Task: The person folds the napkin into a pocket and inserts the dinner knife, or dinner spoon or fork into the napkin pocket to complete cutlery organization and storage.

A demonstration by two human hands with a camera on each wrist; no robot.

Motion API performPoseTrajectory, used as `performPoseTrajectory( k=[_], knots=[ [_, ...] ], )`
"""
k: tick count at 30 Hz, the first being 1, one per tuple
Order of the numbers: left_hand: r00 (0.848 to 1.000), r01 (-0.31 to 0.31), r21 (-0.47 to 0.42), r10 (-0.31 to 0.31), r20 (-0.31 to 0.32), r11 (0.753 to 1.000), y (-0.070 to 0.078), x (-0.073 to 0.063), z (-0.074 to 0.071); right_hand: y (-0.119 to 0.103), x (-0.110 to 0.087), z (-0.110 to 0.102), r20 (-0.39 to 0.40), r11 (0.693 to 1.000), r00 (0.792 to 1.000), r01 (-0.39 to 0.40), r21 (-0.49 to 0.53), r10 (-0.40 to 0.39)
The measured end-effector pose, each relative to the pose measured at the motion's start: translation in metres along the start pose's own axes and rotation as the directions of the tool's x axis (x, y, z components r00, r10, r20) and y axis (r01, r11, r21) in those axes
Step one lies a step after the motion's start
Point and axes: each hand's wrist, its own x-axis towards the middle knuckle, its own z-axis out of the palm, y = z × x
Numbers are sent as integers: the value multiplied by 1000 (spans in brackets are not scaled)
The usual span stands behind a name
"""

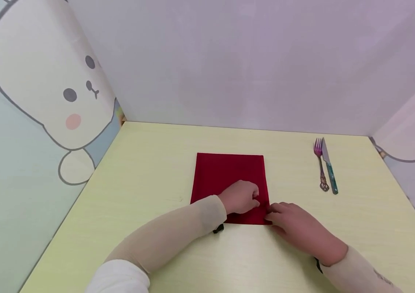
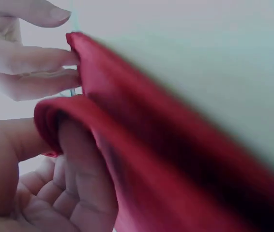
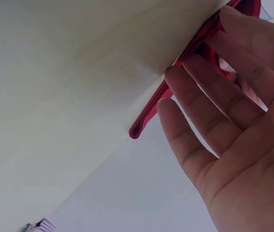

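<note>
A red cloth napkin, folded into a square, lies on the table in the head view. My left hand is over its lower right part. In the left wrist view, that hand's thumb and index finger pinch a raised fold of the cloth. At the near right corner, the fingers of my right hand touch the napkin's edge. The right wrist view shows these fingers fairly straight along the layered edge of the cloth, palm in view.
On the right of the pale yellow table lie a fork with an ornate handle and a knife with a green handle, side by side. A pale curtain hangs behind the table, with a cartoon-printed one at the left.
</note>
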Motion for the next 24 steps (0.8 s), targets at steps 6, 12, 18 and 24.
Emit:
performPoseTrajectory(
  k=[6, 12, 18, 24],
  knots=[
    [998, -29, 27, 31, -51, 999, -1, -1, -8, 2, 6, 1, 4, 1000, 1000, 20, -18, -20],
    [997, -37, 17, 38, -61, 999, -4, -1, -16, 4, 11, -3, 5, 998, 998, 56, -18, -56],
    [998, -31, 41, 32, -45, 999, -5, 1, -16, 5, 16, -3, 6, 994, 995, 97, -59, -97],
    [997, -37, 31, 39, -61, 999, -5, -1, -16, 4, 19, -4, 16, 991, 993, 118, -59, -118]
  ],
)
